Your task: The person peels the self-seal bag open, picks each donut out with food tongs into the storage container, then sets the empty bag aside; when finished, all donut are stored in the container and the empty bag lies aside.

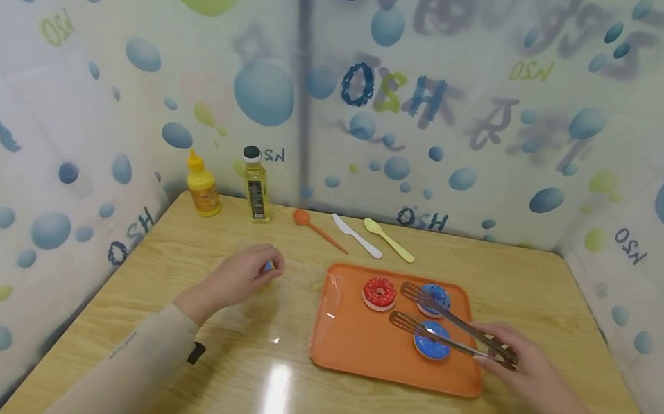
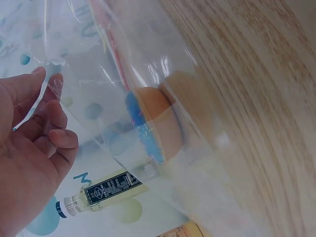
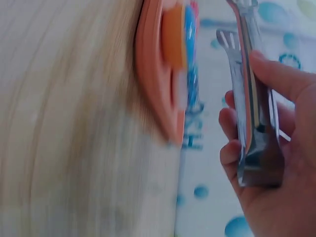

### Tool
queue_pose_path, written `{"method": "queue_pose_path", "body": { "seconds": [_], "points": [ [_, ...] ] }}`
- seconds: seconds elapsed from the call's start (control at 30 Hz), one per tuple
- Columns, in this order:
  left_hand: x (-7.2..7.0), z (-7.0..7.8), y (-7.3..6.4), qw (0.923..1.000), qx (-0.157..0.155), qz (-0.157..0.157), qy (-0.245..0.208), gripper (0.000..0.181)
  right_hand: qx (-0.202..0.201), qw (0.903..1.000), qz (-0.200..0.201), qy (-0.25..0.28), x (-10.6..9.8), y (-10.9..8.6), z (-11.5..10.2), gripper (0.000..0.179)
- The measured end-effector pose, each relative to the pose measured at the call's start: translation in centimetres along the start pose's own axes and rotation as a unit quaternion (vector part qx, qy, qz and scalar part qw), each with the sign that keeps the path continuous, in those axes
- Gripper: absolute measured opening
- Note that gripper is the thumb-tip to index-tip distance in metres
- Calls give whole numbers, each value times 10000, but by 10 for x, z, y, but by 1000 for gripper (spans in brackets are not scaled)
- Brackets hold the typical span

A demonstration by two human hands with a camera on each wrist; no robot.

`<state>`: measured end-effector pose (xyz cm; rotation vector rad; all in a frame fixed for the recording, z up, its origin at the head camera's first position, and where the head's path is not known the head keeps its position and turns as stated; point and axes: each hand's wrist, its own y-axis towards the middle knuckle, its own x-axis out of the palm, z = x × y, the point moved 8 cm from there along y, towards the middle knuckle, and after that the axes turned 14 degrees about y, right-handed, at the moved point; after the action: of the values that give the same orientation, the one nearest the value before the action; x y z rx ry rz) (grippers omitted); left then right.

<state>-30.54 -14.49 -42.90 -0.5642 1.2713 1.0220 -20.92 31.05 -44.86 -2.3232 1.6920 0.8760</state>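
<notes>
My left hand pinches the edge of a clear plastic bag between thumb and forefinger. A doughnut with blue icing and sprinkles shows through the film in the left wrist view; the hand mostly hides it in the head view. My right hand grips metal tongs near their joined end, the two arms spread apart. Their slotted tips hang over an orange tray. On it lie a red doughnut, a blue doughnut in front, and a darker blue one behind, partly covered by the tongs.
Along the back of the wooden table stand a yellow squeeze bottle and an oil bottle. Right of them lie an orange spoon, a white knife and a yellow spoon. Patterned walls enclose the table.
</notes>
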Motion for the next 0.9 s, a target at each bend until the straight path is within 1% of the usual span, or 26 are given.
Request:
{"method": "queue_pose_path", "body": {
  "seconds": [0.13, 0.2, 0.27, 0.37, 0.43, 0.5, 0.63, 0.7, 0.77, 0.9],
  "points": [
    [-1, 0, 0, 10000, 30, 61, 3, 4, -122, 9998, -92, 149, 21, 10, -14, 43],
    [-2, 0, 0, 9999, 55, 90, 3, 4, -83, 9996, -119, 231, 31, 14, -18, 42],
    [-2, 0, 0, 9999, 54, 109, 16, 5, -49, 9998, -120, 138, 39, 18, -22, 42],
    [-3, 0, 2, 9999, 19, 138, 0, 5, 86, 9997, -157, 155, 53, 24, -27, 40],
    [-4, 0, 2, 9999, 0, 170, 6, 5, 60, 9999, -158, -25, 62, 28, -32, 39],
    [-5, 1, 3, 9998, 9, 202, 5, 5, -17, 9998, -195, -92, 71, 32, -37, 38],
    [-4, 1, 2, 9997, 22, 247, 25, 5, -402, 9978, -204, -490, 91, 39, -50, 38],
    [-4, 0, 2, 9997, 15, 261, 19, 4, -494, 9968, -190, -594, 100, 43, -54, 37],
    [-4, 0, 2, 9996, 5, 272, 34, 5, -503, 9954, -127, -806, 108, 47, -58, 36],
    [-4, 1, 3, 9996, 1, 270, 100, 5, -256, 9944, -38, -1029, 119, 56, -62, 34]
  ]
}}
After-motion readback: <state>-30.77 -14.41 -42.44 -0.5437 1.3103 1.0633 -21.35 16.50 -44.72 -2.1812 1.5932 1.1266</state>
